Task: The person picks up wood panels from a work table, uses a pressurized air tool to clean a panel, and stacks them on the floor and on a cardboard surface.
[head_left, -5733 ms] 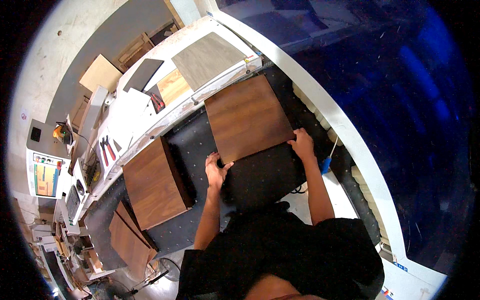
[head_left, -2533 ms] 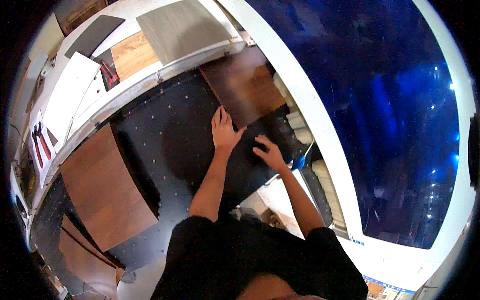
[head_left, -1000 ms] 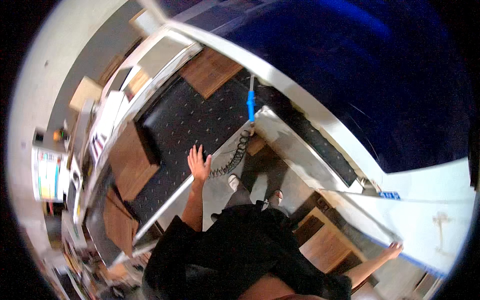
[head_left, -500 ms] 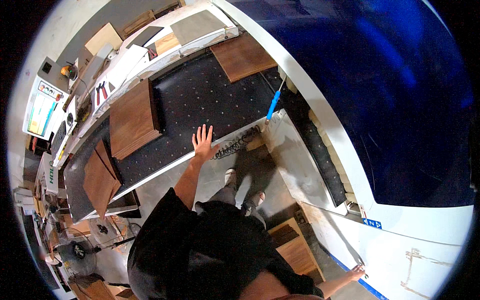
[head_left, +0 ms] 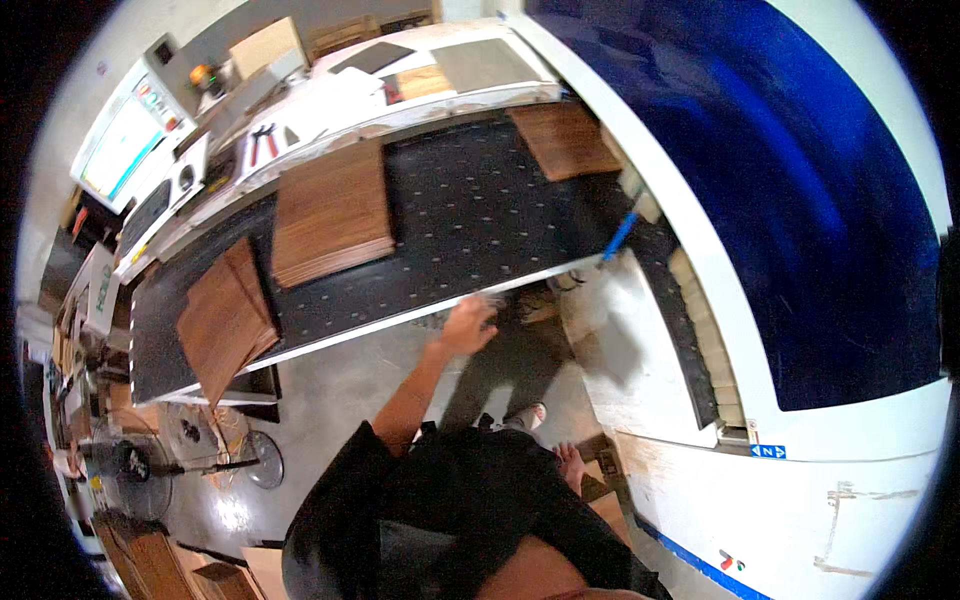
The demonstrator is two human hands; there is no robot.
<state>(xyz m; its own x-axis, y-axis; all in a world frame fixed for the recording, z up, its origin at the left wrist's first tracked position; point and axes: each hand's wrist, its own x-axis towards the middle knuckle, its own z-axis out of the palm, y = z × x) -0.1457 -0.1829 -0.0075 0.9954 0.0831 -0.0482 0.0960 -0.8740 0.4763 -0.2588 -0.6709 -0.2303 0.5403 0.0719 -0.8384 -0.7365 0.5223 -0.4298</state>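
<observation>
My left hand [head_left: 468, 326] is at the front edge of a black, dotted feed table [head_left: 460, 215]. Motion smears its fingers, and nothing held shows. My right hand [head_left: 570, 462] hangs low beside my body above a wooden box, its fingers apart and nothing visible in it. On the table lie a stack of brown wood-grain panels [head_left: 332, 215], a skewed pile of similar panels [head_left: 225, 325] at the left, and one more panel [head_left: 565, 140] at the far right. A blue-handled tool [head_left: 620, 237] rests near the table's right corner.
A white machine [head_left: 800, 500] with a dark blue cover [head_left: 760, 200] stands at the right, with red and green buttons [head_left: 732, 562] low on its side. Behind the table are pliers [head_left: 264, 145] and a lit monitor [head_left: 130, 140]. A fan [head_left: 135, 465] stands at left.
My view has turned and shifted. The left hand came off the tabletop to its front edge. The right hand left the machine's side near the buttons and came in beside my body.
</observation>
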